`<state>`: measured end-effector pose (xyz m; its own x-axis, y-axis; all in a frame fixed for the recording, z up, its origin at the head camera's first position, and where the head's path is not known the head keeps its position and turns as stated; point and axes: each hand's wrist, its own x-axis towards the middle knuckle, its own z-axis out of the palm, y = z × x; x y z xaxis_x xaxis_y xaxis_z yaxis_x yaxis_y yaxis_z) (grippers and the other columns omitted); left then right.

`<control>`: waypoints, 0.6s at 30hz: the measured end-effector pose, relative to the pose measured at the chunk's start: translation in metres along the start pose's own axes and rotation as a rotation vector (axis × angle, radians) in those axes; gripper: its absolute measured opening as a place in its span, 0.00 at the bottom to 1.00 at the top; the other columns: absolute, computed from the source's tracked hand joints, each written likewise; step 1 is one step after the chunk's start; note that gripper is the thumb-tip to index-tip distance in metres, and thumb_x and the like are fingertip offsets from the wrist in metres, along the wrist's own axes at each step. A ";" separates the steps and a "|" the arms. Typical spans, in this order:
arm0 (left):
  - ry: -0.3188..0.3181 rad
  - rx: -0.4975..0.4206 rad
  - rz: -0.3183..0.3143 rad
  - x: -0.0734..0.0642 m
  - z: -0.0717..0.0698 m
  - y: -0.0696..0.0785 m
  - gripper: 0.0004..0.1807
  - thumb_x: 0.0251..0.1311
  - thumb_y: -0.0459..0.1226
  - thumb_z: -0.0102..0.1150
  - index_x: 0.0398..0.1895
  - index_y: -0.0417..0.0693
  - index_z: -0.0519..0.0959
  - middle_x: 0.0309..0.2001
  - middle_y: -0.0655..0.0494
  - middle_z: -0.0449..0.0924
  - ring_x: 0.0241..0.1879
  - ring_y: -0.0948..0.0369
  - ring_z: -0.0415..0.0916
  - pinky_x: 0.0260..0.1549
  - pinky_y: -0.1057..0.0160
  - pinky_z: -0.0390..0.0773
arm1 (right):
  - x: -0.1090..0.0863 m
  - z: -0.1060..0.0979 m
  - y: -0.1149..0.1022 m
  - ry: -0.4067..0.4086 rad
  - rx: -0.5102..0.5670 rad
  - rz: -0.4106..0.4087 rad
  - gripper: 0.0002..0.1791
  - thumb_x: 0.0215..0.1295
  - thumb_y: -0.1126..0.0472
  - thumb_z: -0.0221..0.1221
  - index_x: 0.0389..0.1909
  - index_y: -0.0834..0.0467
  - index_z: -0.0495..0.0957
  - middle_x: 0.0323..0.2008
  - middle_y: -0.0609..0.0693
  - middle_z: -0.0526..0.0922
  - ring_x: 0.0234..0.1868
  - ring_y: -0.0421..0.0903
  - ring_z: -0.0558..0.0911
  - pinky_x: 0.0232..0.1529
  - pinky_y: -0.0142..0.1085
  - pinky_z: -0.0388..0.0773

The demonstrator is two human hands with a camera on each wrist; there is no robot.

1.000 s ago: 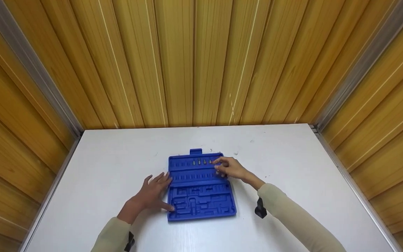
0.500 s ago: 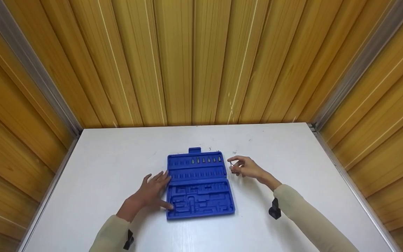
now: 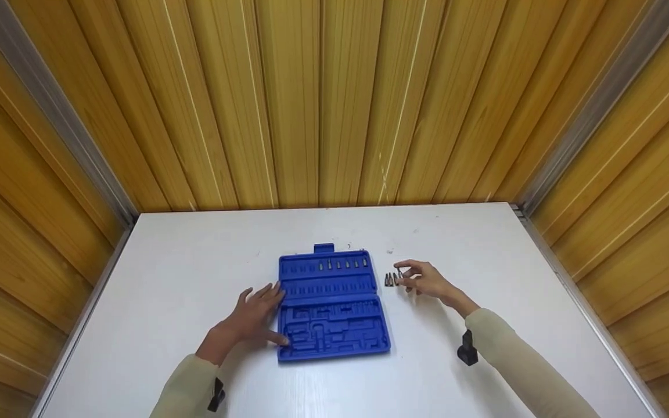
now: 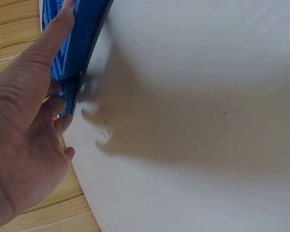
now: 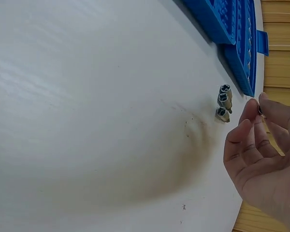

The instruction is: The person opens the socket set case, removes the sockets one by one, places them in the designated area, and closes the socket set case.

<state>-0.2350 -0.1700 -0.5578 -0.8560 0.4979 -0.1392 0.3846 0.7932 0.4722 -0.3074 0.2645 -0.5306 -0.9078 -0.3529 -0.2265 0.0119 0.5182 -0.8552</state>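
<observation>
A blue plastic tool case [image 3: 330, 301] lies unfolded on the white table. Several small metal bit sockets [image 3: 346, 264] sit in the right part of its top row. My left hand [image 3: 252, 318] rests along the case's left side, fingers spread, with the thumb on the lower half's edge. To the right of the case, my right hand [image 3: 427, 280] pinches one small metal bit socket [image 5: 260, 110] between thumb and forefinger. Three more bit sockets [image 5: 224, 100] lie side by side on the table, between the case and my right hand.
White tabletop [image 3: 195, 249] surrounds the case, with a few dark specks behind it. Yellow wood-patterned panels [image 3: 334, 116] wall in the back and both sides. A latch tab [image 3: 324, 248] sticks out from the case's far edge.
My right hand has moved from over the case's top row rightward to the table, holding a bit socket. The loose sockets beside the case are now uncovered. My left hand has stayed put.
</observation>
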 end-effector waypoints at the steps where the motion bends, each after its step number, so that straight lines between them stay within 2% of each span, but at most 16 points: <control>1: -0.003 -0.002 -0.002 0.000 0.000 0.000 0.65 0.42 0.60 0.79 0.77 0.32 0.59 0.79 0.34 0.55 0.79 0.38 0.51 0.74 0.30 0.47 | 0.000 0.000 0.002 0.016 -0.018 -0.001 0.25 0.71 0.66 0.60 0.66 0.70 0.71 0.41 0.61 0.83 0.33 0.45 0.85 0.29 0.32 0.76; 7: -0.008 -0.017 -0.002 0.001 -0.001 -0.002 0.65 0.42 0.60 0.79 0.77 0.32 0.59 0.79 0.34 0.53 0.80 0.38 0.50 0.75 0.30 0.45 | 0.000 -0.002 0.011 0.111 -0.106 -0.011 0.23 0.69 0.67 0.62 0.63 0.71 0.75 0.42 0.67 0.84 0.35 0.55 0.86 0.31 0.35 0.80; 13: -0.004 -0.016 -0.008 0.002 -0.003 0.000 0.65 0.42 0.59 0.80 0.77 0.31 0.59 0.79 0.33 0.54 0.80 0.38 0.50 0.74 0.30 0.45 | 0.004 0.001 0.023 0.135 -0.143 -0.068 0.22 0.65 0.72 0.62 0.60 0.73 0.76 0.39 0.67 0.83 0.31 0.49 0.83 0.25 0.30 0.75; 18: -0.008 -0.028 -0.006 -0.002 -0.003 0.002 0.65 0.42 0.58 0.80 0.77 0.31 0.58 0.79 0.32 0.53 0.79 0.37 0.50 0.74 0.29 0.45 | 0.004 0.006 0.031 0.164 -0.224 -0.095 0.21 0.63 0.73 0.64 0.57 0.72 0.78 0.39 0.66 0.85 0.36 0.48 0.83 0.35 0.31 0.77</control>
<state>-0.2338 -0.1706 -0.5542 -0.8552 0.4964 -0.1489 0.3700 0.7860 0.4953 -0.3081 0.2742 -0.5608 -0.9561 -0.2874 -0.0564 -0.1529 0.6540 -0.7409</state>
